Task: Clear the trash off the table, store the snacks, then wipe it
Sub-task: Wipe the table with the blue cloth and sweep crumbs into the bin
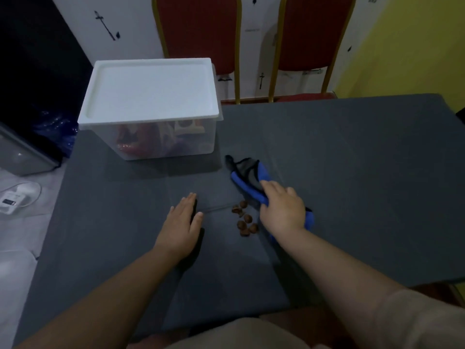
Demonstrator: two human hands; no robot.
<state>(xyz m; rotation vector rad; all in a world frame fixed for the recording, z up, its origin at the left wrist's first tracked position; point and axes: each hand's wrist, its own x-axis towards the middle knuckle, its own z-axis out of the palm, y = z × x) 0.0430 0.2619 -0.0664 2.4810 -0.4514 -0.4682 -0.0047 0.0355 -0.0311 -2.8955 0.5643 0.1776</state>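
Small heap of brown, rounded nut-shell scraps [243, 218] lies near the middle of the table, on a dark grey cloth-covered tabletop [352, 172]. Scraps sit between the two hands, closer to the right one.

Right hand [283, 210] just beside the scraps, on their right, fingers curled over a blue-and-grey cloth [247, 176]; cloth is soft, crumpled, blue-edged, trailing up-left from the hand, with a bit showing below the wrist.

Left hand [182, 222] rests palm down on the tabletop left of the scraps, fingers straight and together, apart from the heap.

Translucent rectangular plastic box with a flat white lid [151, 91] stands at the far left of the table, lid on; red and other packets show dimly through the wall.

Beyond the table: two red-padded chairs with gold metal frames [198, 34], white wall, yellow wall at right. Dim light.
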